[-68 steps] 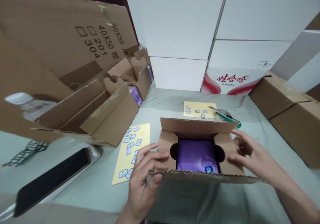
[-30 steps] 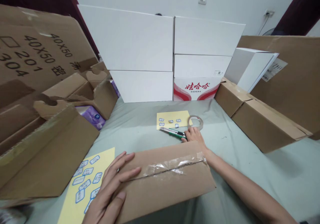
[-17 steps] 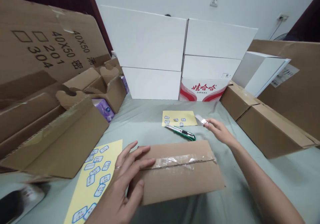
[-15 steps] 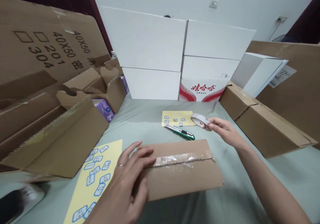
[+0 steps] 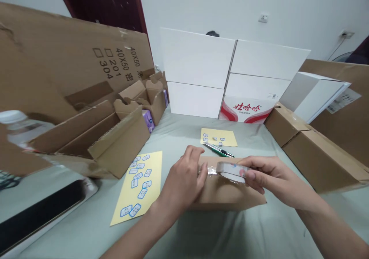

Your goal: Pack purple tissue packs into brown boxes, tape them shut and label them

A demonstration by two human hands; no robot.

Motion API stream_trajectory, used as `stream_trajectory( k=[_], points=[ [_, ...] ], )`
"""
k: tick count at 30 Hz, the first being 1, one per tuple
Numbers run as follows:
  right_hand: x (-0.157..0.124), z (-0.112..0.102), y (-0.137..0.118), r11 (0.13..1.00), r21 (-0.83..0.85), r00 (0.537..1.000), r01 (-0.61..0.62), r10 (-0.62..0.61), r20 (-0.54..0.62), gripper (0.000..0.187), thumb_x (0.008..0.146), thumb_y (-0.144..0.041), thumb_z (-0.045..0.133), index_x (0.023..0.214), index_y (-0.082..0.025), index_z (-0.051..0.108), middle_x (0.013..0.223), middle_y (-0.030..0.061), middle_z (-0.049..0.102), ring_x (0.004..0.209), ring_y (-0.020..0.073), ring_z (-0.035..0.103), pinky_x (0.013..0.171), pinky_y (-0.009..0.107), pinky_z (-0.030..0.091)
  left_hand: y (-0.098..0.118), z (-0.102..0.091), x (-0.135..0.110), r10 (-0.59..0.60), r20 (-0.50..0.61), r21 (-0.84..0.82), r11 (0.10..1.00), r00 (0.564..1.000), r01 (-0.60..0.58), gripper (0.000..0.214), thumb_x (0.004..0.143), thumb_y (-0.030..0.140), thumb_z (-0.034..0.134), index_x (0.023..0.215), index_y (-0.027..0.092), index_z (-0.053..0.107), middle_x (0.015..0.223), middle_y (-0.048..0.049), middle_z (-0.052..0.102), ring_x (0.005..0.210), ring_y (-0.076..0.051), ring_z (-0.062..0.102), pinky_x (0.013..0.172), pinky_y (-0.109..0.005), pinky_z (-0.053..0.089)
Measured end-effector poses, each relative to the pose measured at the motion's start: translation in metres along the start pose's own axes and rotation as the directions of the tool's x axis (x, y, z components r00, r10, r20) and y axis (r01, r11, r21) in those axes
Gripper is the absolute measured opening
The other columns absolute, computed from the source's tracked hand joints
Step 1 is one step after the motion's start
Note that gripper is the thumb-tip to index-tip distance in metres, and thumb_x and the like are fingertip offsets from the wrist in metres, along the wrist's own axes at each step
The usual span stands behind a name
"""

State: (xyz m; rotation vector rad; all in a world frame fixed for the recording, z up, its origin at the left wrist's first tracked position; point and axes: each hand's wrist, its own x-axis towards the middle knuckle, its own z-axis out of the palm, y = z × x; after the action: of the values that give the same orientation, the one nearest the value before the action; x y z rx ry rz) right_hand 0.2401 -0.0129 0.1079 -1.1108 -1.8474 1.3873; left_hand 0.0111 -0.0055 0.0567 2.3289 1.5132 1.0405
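Note:
A small cardboard box (image 5: 230,197) lies in front of me with clear tape (image 5: 211,170) along its top seam. My right hand (image 5: 263,174) pinches a roll of clear tape (image 5: 230,169) just over the box, its ring facing partly toward me. At the box's left end is my left hand (image 5: 187,176), fingers bent and thumb apart from them, with no object visible between them. Whether its fingertips touch the box is hidden. Behind the box lies a green utility knife (image 5: 219,150), blade pointing left.
Yellow sheets with small labels lie at left (image 5: 135,189) and behind the knife (image 5: 227,137). Open cardboard boxes (image 5: 123,147) and a phone (image 5: 43,216) are on the left. White boxes (image 5: 198,59) stand at the back, closed brown boxes (image 5: 319,151) at right.
My right hand has brought the tape roll from beyond the box to over its top. My left hand has gone from lying spread on the box to bent fingers. The view has shifted left.

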Motion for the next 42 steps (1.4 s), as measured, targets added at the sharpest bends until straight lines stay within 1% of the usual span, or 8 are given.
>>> stream_trajectory(
  k=[6,17,26,28,31,35,37,42],
  points=[
    [0.002,0.011,-0.008,0.980,-0.191,0.998,0.053,-0.055,-0.005,0.033,0.093,-0.048,0.056,0.097,-0.021,0.074,0.068,0.0003,0.058,0.055,0.0086,0.042,0.049,0.022,0.032,0.011,-0.018,0.004,0.014,0.080,-0.429,0.903,0.997,0.022,0.027,0.096,0.039,0.043,0.081,0.020,0.054,0.082,-0.0022,0.061,0.080,-0.019,0.058,0.076,-0.035,0.046],
    [-0.002,0.016,-0.015,0.907,-0.382,0.981,0.179,-0.192,0.003,0.022,0.096,-0.040,0.054,0.101,-0.028,0.072,0.086,0.0016,0.070,0.075,0.0157,0.061,0.067,0.026,0.047,0.017,-0.028,0.012,0.129,0.187,-0.421,0.906,0.974,-0.039,0.022,0.098,0.029,0.036,0.079,0.021,0.043,0.081,-0.0017,0.052,0.079,-0.018,0.050,0.070,-0.032,0.041],
    [-0.010,-0.001,0.005,0.732,-0.665,0.850,0.148,-0.437,-0.292,0.026,0.087,-0.040,0.062,0.110,-0.033,0.072,0.098,0.0116,0.059,0.079,0.0233,0.059,0.050,0.029,0.047,0.005,-0.041,0.026,0.404,-0.157,-0.205,0.879,0.901,-0.430,0.013,0.097,0.014,0.040,0.086,0.022,0.039,0.085,-0.0019,0.050,0.083,-0.016,0.052,0.073,-0.028,0.047],
    [-0.015,0.001,0.012,0.804,-0.584,0.832,0.109,-0.395,-0.389,0.037,0.088,-0.041,0.061,0.125,-0.034,0.066,0.079,0.0068,0.058,0.061,0.0179,0.054,0.046,0.028,0.044,0.005,-0.039,0.022,0.463,-0.223,-0.126,0.859,0.858,-0.497,0.012,0.096,0.012,0.040,0.089,0.022,0.040,0.087,-0.0024,0.051,0.089,-0.016,0.054,0.077,-0.028,0.051],
    [-0.021,0.005,0.019,0.987,-0.085,0.950,0.138,-0.156,-0.272,0.053,0.089,-0.051,0.059,0.138,-0.033,0.055,0.082,0.0058,0.066,0.053,0.0153,0.054,0.046,0.028,0.048,0.009,-0.036,0.018,0.563,-0.285,-0.034,0.803,0.776,-0.595,0.010,0.097,0.015,0.038,0.093,0.022,0.042,0.091,-0.0039,0.054,0.089,-0.017,0.055,0.083,-0.032,0.055],
    [-0.014,0.010,0.021,0.866,0.497,0.972,0.063,0.059,-0.226,0.067,0.084,-0.051,0.065,0.143,-0.029,0.045,0.094,0.0069,0.068,0.049,0.0141,0.059,0.042,0.029,0.052,0.012,-0.037,0.021,0.732,-0.250,0.097,0.671,0.634,-0.735,0.013,0.099,0.019,0.037,0.094,0.024,0.047,0.088,-0.0027,0.060,0.089,-0.017,0.059,0.090,-0.037,0.055],
    [-0.007,0.014,0.022,0.831,0.555,0.956,0.026,0.141,-0.256,0.056,0.082,-0.042,0.070,0.133,-0.027,0.054,0.084,0.0022,0.066,0.045,0.0107,0.056,0.040,0.024,0.051,0.010,-0.037,0.020,0.710,-0.224,0.095,0.697,0.667,-0.710,0.015,0.101,0.026,0.037,0.093,0.024,0.050,0.087,-0.0033,0.062,0.087,-0.018,0.061,0.084,-0.035,0.055],
    [0.002,0.020,0.029,0.875,0.466,0.911,0.131,0.079,-0.405,0.035,0.082,-0.042,0.072,0.110,-0.024,0.064,0.091,0.0051,0.068,0.058,0.0119,0.062,0.048,0.021,0.056,-0.001,-0.026,-0.003,0.393,-0.094,-0.090,0.912,0.915,-0.401,0.044,0.103,0.046,0.020,0.103,0.017,0.054,0.101,-0.0125,0.064,0.098,-0.022,0.061,0.082,-0.035,0.055]
  ],
)
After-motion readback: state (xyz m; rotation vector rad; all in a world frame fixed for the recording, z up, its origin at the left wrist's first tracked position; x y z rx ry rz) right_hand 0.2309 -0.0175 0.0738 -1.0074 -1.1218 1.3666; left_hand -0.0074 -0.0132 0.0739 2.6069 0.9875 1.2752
